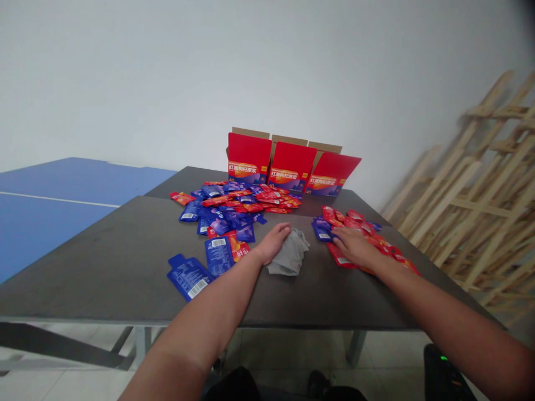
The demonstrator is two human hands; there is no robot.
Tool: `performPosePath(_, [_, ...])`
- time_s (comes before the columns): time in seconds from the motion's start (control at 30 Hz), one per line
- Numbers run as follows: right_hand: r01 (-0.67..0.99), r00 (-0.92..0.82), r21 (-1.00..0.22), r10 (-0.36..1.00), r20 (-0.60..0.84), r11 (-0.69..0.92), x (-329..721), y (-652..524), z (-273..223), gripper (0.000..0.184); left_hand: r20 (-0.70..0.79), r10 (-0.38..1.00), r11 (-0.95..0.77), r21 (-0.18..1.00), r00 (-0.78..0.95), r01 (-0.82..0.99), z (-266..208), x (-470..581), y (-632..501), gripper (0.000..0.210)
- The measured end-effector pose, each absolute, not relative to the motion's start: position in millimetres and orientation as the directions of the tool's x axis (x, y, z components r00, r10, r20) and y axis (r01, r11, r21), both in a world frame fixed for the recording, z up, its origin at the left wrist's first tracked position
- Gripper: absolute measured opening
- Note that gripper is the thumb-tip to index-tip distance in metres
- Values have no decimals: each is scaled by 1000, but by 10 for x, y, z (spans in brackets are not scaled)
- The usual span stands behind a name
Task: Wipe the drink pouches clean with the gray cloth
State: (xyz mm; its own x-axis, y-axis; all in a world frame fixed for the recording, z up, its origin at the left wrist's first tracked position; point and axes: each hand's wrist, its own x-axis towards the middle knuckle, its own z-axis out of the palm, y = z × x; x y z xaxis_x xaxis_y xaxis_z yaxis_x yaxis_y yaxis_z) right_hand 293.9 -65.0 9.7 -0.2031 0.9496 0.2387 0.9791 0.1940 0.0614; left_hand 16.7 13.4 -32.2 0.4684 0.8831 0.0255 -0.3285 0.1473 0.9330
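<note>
My left hand (273,243) is closed on a crumpled grey cloth (291,256) on the dark table, its fingers partly hidden by the cloth. My right hand (353,245) lies over the pile on the right, fingers stretched out and touching the pouches. That pile is mostly red pouches (378,240), with a blue pouch (321,229) at its left end by my fingertips. A larger mixed heap of red pouches (271,195) and blue pouches (219,255) spreads across the table to the left of the cloth.
Three open red cartons (291,165) stand side by side at the back of the dark table (121,262). A blue table-tennis table (62,200) adjoins on the left. Wooden frames (472,206) lean against the wall on the right.
</note>
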Motion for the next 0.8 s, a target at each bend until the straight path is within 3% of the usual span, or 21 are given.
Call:
performPosePath(0.2, [926,-250,-184,902,351,329,1789,-27,320,29,160,867,-13,954,472,-300,-325,162,73,26])
performPosePath(0.3, [903,-266,-267,925,270,337,1194,292,383,32,178,849,-40,960,497,-275,-309,158,48,30])
performPosePath(0.43, [954,-227,-135,940,256,267,693,605,373,48,254,828,-132,955,500,-266,-282,116,32,32])
performPosePath(0.6, [969,-242,9,939,244,247,548,817,336,33,275,864,-187,953,422,-238,-266,80,12,33])
performPosePath(0.8, [936,-352,82,908,226,342,538,836,426,37,279,848,-200,956,451,-215,-288,83,21,31])
